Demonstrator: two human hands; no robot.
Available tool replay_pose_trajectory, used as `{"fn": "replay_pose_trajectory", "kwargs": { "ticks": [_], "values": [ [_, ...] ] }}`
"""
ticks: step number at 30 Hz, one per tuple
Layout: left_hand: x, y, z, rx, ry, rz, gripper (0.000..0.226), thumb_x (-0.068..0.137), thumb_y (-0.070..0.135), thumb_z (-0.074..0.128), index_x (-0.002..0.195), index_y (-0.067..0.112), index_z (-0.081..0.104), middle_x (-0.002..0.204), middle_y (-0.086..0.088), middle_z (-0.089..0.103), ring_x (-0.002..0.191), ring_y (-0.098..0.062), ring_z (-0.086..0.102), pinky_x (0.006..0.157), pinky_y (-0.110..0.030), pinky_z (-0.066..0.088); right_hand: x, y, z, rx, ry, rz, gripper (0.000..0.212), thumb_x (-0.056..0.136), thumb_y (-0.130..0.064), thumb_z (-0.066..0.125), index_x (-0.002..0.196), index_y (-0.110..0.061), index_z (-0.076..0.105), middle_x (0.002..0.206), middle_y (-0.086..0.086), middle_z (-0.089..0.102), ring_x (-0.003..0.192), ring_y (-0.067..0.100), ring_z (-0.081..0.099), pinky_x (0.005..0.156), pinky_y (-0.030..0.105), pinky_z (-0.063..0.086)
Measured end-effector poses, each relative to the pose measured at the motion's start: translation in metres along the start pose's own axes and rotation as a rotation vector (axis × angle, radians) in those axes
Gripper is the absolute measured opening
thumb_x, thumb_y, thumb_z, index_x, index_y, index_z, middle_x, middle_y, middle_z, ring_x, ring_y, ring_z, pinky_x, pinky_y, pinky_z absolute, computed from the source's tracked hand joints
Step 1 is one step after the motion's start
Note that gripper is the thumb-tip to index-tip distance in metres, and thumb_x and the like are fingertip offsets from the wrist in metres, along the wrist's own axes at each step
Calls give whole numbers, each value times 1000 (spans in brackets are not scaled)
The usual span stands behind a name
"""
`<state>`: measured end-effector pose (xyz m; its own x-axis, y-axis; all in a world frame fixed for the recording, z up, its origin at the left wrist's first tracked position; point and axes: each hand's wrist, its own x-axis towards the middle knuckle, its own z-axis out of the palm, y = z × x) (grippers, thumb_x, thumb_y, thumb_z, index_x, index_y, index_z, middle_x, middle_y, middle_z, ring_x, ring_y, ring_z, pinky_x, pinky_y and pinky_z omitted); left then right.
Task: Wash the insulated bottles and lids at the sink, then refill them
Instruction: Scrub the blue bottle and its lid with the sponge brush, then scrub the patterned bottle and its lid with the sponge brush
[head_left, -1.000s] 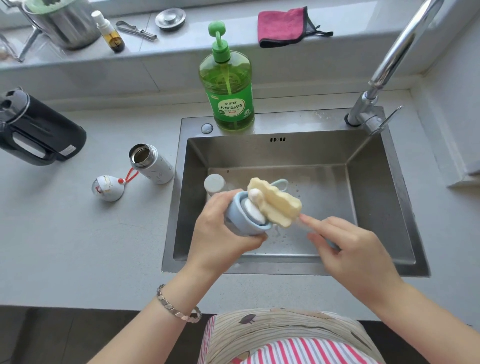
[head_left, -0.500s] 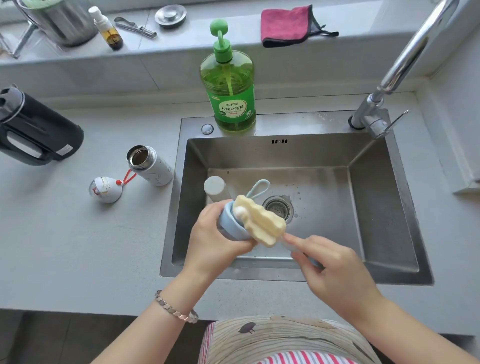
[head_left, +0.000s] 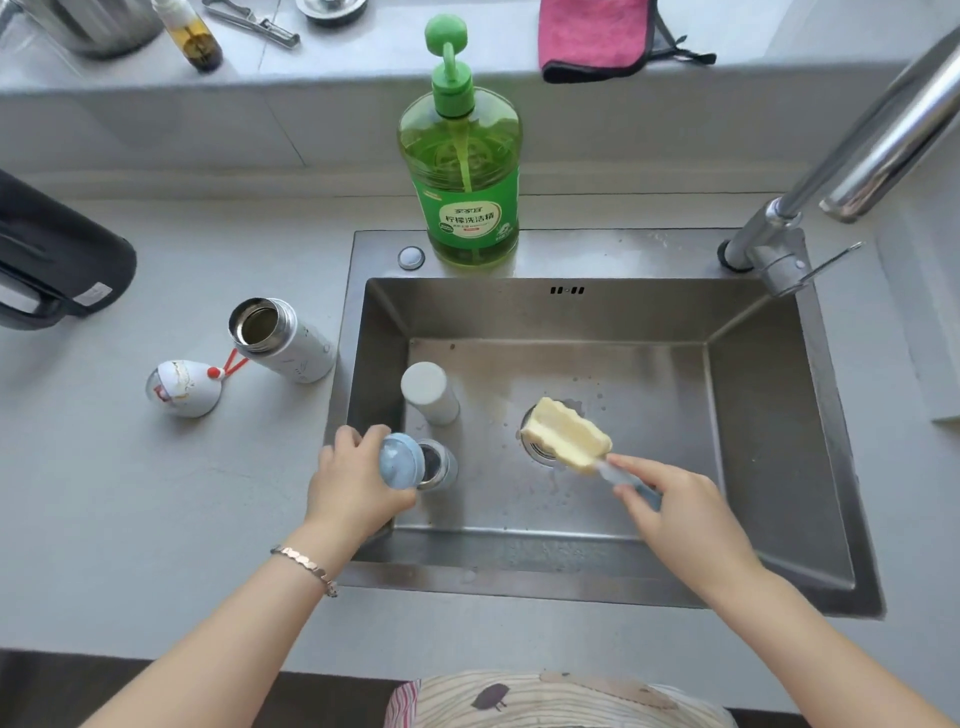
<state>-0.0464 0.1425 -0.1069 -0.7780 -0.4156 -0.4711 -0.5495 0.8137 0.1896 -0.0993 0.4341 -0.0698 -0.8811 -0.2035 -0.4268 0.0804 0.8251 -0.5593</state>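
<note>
I see the blue lid (head_left: 399, 461) gripped in the left hand (head_left: 356, 488), fingers curled round it, low in the front left corner of the sink (head_left: 774, 415). Just to its right an open bottle (head_left: 440, 466) stands on the sink floor with its steel mouth up; the lid overlaps that mouth in my view (touching or not, I cannot tell). Behind it stands a white cylinder (head_left: 429, 391), flat end up. The right hand (head_left: 675, 512) pinches the clear handle of the sponge brush (head_left: 569, 434), whose yellow head hangs over the drain (head_left: 537, 449) and hides part of it.

On the sink's back ledge stands a green soap bottle (head_left: 465, 171) with a pump top. Its label reads 柠檬洗洁精, and the smaller print is too fine for me. The faucet (head_left: 841, 150) rises from the back right corner.

On the grey counter (head_left: 156, 519) left of the sink, a white bottle (head_left: 283, 338) stands open. Beside it lies a white lid (head_left: 182, 387) with a red strap. A black kettle (head_left: 57, 260) sits further left. The raised ledge behind carries a pink cloth (head_left: 597, 36), a small amber bottle (head_left: 195, 41) and a metal tool (head_left: 254, 23).
</note>
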Motion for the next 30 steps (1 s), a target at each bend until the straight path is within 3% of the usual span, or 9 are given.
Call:
{"fn": "replay_pose_trajectory", "kwargs": {
  "ticks": [3, 7, 16, 22, 27, 28, 30],
  "values": [
    [14, 4, 16, 135, -73, -28, 65, 71, 40, 68, 127, 22, 40, 117, -6, 40, 106, -29, 43, 79, -34, 42, 9, -6, 2, -16, -26, 33, 30, 90, -24, 57, 119, -32, 62, 116, -10, 66, 111, 13, 57, 74, 23, 41],
    [29, 3, 33, 127, -125, -37, 66, 74, 41, 67, 129, 20, 38, 121, -5, 40, 110, -29, 43, 81, -36, 45, 21, -16, 5, -15, -40, 36, 30, 91, -24, 56, 120, -31, 61, 117, -11, 65, 112, 12, 56, 74, 20, 37],
    [25, -10, 49, 95, -112, 71, 70, 76, 45, 69, 133, 23, 34, 124, -1, 39, 111, -24, 39, 83, -32, 46, 35, -41, 15, -38, -80, 20, 31, 90, -24, 56, 120, -32, 61, 114, -10, 66, 108, 14, 56, 74, 23, 38],
    [27, -7, 55, 109, -43, 89, 67, 79, 47, 64, 135, 24, 34, 125, 0, 41, 110, -22, 40, 76, -27, 45, 28, -55, 16, -31, -86, 0, 31, 90, -24, 57, 120, -31, 61, 113, -10, 66, 105, 14, 57, 75, 24, 40],
    [31, 1, 51, 188, -131, 48, 76, 81, 47, 63, 143, 24, 24, 132, -2, 39, 116, -23, 42, 81, -31, 44, 18, -53, 12, -38, -75, 6, 31, 89, -25, 59, 119, -32, 61, 114, -14, 65, 106, 11, 58, 75, 22, 40],
    [28, 2, 46, 208, -95, 75, 77, 81, 48, 62, 143, 25, 24, 134, -2, 38, 116, -24, 43, 84, -32, 43, 17, -53, 10, -41, -74, 5, 31, 89, -24, 59, 119, -32, 62, 114, -13, 66, 107, 12, 58, 75, 22, 39],
    [23, -1, 25, 154, 147, 179, 71, 77, 41, 67, 138, 20, 39, 135, -4, 45, 115, -27, 48, 86, -34, 44, 16, -53, 6, -45, -65, -2, 31, 89, -23, 59, 119, -31, 62, 114, -13, 66, 107, 12, 58, 74, 21, 38]
  ]
}}
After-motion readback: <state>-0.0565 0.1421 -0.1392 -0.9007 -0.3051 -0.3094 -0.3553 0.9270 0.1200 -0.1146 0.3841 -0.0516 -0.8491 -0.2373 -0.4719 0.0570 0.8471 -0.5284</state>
